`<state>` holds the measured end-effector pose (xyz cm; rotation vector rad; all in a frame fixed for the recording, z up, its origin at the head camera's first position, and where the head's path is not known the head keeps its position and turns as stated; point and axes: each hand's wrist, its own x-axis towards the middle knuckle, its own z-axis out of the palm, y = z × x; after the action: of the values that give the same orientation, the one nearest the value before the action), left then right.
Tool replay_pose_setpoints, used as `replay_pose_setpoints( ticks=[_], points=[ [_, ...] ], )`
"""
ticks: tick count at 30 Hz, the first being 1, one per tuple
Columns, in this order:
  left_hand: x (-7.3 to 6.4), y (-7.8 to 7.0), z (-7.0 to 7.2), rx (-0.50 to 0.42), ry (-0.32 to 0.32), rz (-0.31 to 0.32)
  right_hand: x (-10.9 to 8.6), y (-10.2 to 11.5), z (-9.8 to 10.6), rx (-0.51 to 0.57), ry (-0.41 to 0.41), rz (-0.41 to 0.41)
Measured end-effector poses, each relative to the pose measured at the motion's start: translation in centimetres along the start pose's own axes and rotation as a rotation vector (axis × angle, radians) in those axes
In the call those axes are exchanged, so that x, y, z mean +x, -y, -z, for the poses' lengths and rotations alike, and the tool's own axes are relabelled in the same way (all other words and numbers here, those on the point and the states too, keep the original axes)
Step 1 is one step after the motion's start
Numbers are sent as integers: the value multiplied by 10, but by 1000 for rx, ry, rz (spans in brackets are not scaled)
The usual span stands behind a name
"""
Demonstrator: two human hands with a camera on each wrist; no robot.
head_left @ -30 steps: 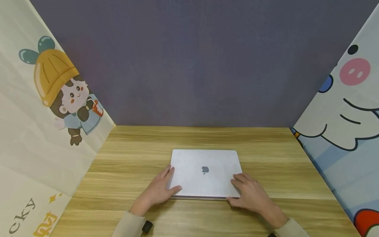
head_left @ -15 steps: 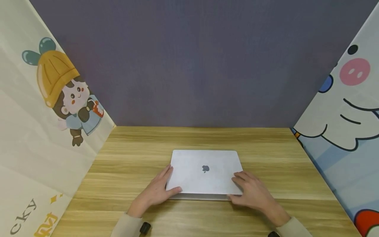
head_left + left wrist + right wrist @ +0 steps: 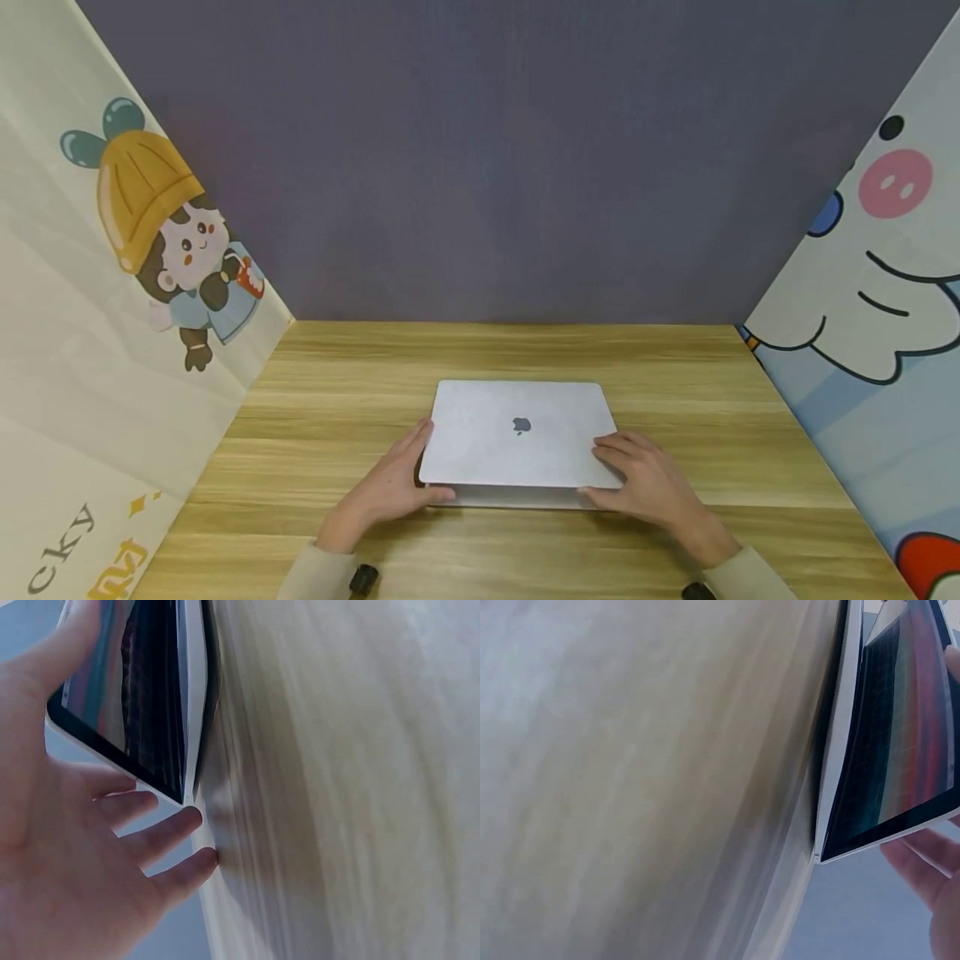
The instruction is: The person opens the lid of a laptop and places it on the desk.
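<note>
A silver laptop [image 3: 517, 433] lies on the wooden table, its lid raised a little at the front. At the laptop's left side is my left hand [image 3: 393, 483], fingers extended along the edge and thumb below the lid's front edge. In the left wrist view this hand [image 3: 82, 847] has its fingers spread beside the lid corner, its thumb in front of the dark screen [image 3: 154, 697]. My right hand [image 3: 648, 487] grips the lid's right front corner, fingertips on top and thumb underneath. In the right wrist view the screen [image 3: 907, 727] stands at an angle over the keyboard side.
The wooden table [image 3: 337, 358] runs back to a dark grey panel [image 3: 517, 167]. A cartoon-printed sheet [image 3: 60, 317] borders it on the left, another [image 3: 847, 333] on the right. Dark wrist devices sit at both sleeves.
The lid's front edge has risen from nearly closed, widening the gap above the base. My left thumb, earlier over the lid's front edge, is now below it. Both hands have shifted slightly outward.
</note>
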<state>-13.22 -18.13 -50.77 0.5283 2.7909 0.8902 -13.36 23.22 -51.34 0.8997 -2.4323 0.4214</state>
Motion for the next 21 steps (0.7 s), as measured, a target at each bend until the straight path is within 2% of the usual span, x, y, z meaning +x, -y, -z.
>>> replay_pose_setpoints(
  ticks=[8, 21],
  points=[
    [2, -1, -4, 9, -50, -9, 1, -7, -5, 54, -110, 47],
    [3, -2, -13, 127, -92, -12, 10, -15, -4, 83, -158, 73]
  ],
)
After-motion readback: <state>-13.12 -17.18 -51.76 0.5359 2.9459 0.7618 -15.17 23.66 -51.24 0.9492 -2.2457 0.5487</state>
